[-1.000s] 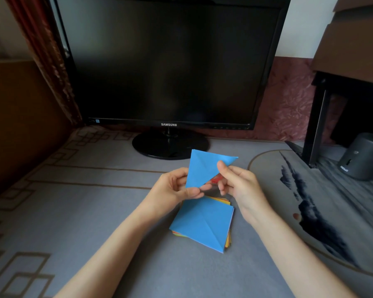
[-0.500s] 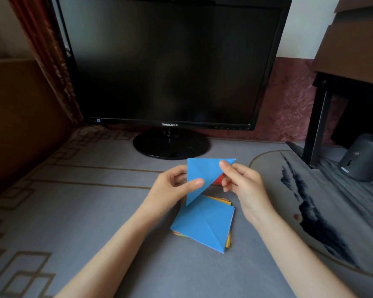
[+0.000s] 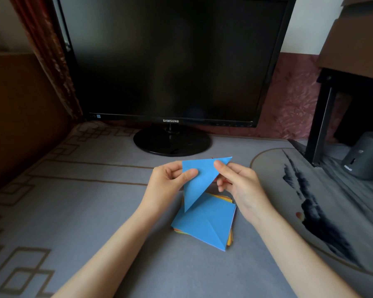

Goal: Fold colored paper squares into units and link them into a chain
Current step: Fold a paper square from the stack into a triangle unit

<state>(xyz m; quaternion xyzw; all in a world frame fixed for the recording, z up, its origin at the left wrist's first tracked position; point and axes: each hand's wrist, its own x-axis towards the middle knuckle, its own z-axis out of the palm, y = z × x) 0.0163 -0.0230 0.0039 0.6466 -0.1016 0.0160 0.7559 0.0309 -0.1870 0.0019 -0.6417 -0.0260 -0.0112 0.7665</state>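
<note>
A blue paper folded into a triangle (image 3: 199, 181) hangs in the air with its long point down. My left hand (image 3: 170, 183) pinches its upper left corner between thumb and fingers. My right hand (image 3: 239, 183) pinches its upper right corner. A sliver of red shows behind the triangle by my right fingers. Below on the grey mat lies a stack of colored paper squares (image 3: 207, 222), its top sheet blue with a diagonal crease; orange and yellow edges peek out at the sides.
A black Samsung monitor (image 3: 172, 61) stands on its round base (image 3: 172, 141) just behind my hands. A grey cylinder (image 3: 364, 155) sits at the far right beside a black table leg (image 3: 320, 123). A brown panel lines the left edge.
The blue sheet has turned and settled into a flat triangle with its point down. My left thumb has slid up to the top corner, and both hands have dropped slightly.
</note>
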